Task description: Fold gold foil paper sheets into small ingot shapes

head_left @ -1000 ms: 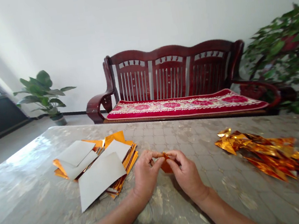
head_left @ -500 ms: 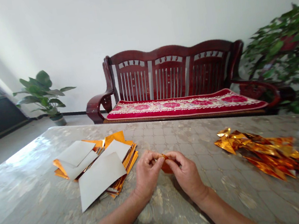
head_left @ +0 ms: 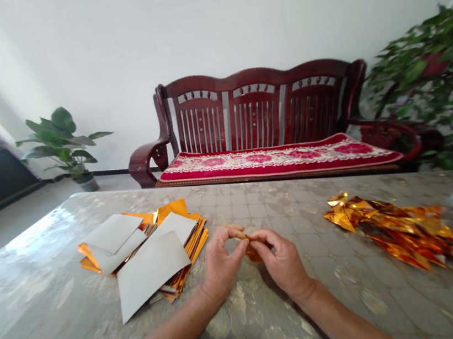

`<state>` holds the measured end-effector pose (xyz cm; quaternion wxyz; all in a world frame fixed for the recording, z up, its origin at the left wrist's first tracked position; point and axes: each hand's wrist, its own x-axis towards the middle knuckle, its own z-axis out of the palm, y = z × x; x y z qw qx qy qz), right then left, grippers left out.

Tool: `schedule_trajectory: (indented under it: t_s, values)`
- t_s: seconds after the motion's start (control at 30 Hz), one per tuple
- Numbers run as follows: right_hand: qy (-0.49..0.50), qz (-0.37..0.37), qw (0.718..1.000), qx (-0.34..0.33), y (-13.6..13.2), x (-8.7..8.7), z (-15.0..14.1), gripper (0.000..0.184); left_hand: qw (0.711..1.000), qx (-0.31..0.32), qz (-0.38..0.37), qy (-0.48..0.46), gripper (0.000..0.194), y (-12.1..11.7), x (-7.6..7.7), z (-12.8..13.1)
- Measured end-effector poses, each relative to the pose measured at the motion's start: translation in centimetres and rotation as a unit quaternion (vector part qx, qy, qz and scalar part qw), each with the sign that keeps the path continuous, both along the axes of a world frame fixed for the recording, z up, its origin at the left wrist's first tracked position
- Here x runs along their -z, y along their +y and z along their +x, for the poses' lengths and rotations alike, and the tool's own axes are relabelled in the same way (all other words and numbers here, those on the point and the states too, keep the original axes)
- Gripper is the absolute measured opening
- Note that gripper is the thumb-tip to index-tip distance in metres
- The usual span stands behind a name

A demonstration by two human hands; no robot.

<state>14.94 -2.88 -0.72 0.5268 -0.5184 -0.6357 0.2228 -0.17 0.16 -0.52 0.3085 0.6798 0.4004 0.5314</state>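
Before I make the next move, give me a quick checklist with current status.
1. Left hand at the foil piece: ok, fingertips at its left edge.
2. Right hand at the foil piece: ok, thumb and forefinger at its right edge.
3. Creases in the foil piece sharp: cannot tell, fingers cover much of it and it shows small.
4. Paper stack squared up: not ok, sheets lie askew with corners sticking out.
5. Pile of folded foil apart from the right hand: ok, table shows between them.
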Motion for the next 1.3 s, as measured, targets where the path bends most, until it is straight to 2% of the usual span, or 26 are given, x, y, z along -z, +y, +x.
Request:
schedule_trajectory:
  t_s: [0.2,0.37,0.47,0.53,0.63,0.73,0.83,0.93,1.03,1.2,1.3]
  values:
    - [-0.031,0.010,0.999,-0.006,0.0,0.0,0.1,0.015,0.998,0.044,-0.042,-0.025,0.009,0.3,-0.1,-0.3]
    - [-0.031,-0.007,0.999,-0.018,0.0,0.1,0.3,0.014,0.995,0.017,-0.071,-0.073,0.014,0.5,-0.2,-0.1]
    - [-0.044,-0.006,0.999,0.014,0.1,0.4,0.7,0.017,0.983,0.001,-0.094,-0.160,0.019,0.8,0.0,-0.1]
    - [-0.058,-0.004,0.998,0.035,0.2,0.7,1.0,0.021,0.978,0.002,-0.103,-0.183,0.021,1.0,0.2,-0.2]
    - [-0.083,-0.010,0.996,0.041,0.4,0.9,1.5,0.026,0.991,-0.015,-0.076,-0.105,0.013,1.1,0.7,-0.9]
    - [-0.129,-0.016,0.991,0.033,0.4,0.8,1.8,0.031,0.996,-0.014,0.028,0.079,0.012,0.9,0.7,-1.8]
    - [-0.168,-0.012,0.985,0.023,0.4,0.5,2.1,0.035,0.961,-0.021,0.151,0.231,0.016,0.4,0.0,-2.2]
    - [-0.183,-0.004,0.983,0.004,0.4,0.4,2.1,0.034,0.920,-0.001,0.229,0.318,0.016,-0.1,-0.8,-1.7]
    - [-0.185,-0.007,0.983,-0.008,0.3,0.4,2.0,0.033,0.907,0.016,0.244,0.344,0.015,-0.4,-1.0,-1.1]
    - [-0.190,-0.033,0.981,-0.022,0.2,0.4,2.1,0.029,0.919,0.035,0.195,0.342,0.021,-0.1,-0.6,-1.4]
    - [-0.207,0.014,0.978,-0.021,0.2,0.1,2.4,0.015,0.929,0.025,0.162,0.332,0.021,0.2,-0.5,-1.6]
